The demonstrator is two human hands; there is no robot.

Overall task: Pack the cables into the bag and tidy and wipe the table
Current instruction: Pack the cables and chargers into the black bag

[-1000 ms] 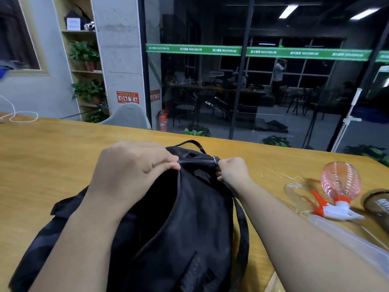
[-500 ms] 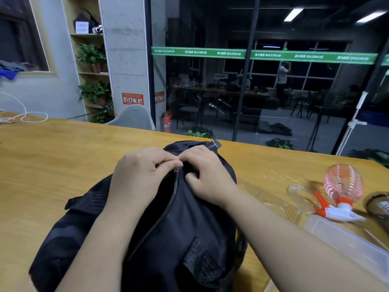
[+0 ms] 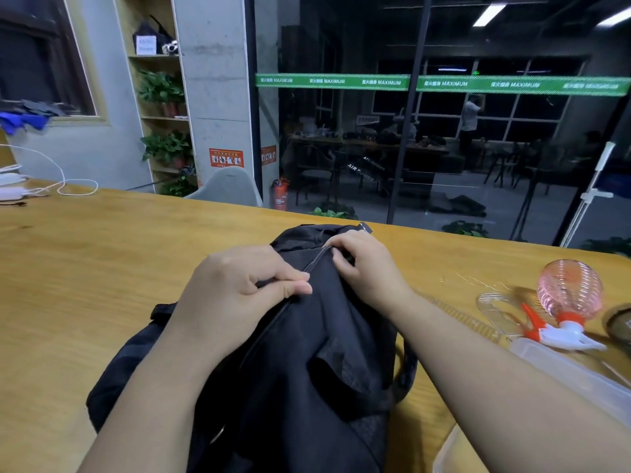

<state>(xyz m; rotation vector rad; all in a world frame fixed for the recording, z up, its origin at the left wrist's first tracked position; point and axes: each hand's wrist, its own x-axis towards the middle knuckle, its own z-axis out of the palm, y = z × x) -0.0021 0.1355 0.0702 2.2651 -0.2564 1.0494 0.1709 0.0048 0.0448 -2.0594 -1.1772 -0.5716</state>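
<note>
Surface: wooden table (image 3: 102,268).
Bag (image 3: 307,353): black, lying at the near centre of the table.
Left hand (image 3: 239,295): pinches bag fabric beside the zip.
Right hand (image 3: 365,264): fingers curled, gripping the bag's top.
Right side: pink spray bottle (image 3: 566,295), lying flat.
Room: glass wall (image 3: 444,131), plant shelf (image 3: 164,124).

green band (image 3: 440,84) on glass wall: "MAXIMUM" repeated | dark reflection (image 3: 365,167): "AIR POWER"

A black bag (image 3: 327,353) with a silvery zip line lies on a honey-yellow wooden table (image 3: 102,254). At the right, a spray bottle (image 3: 566,302) has a ribbed, translucent pink body and a white and orange-red trigger head. Far left, a white cable (image 3: 61,186) curls on the wood.
</note>
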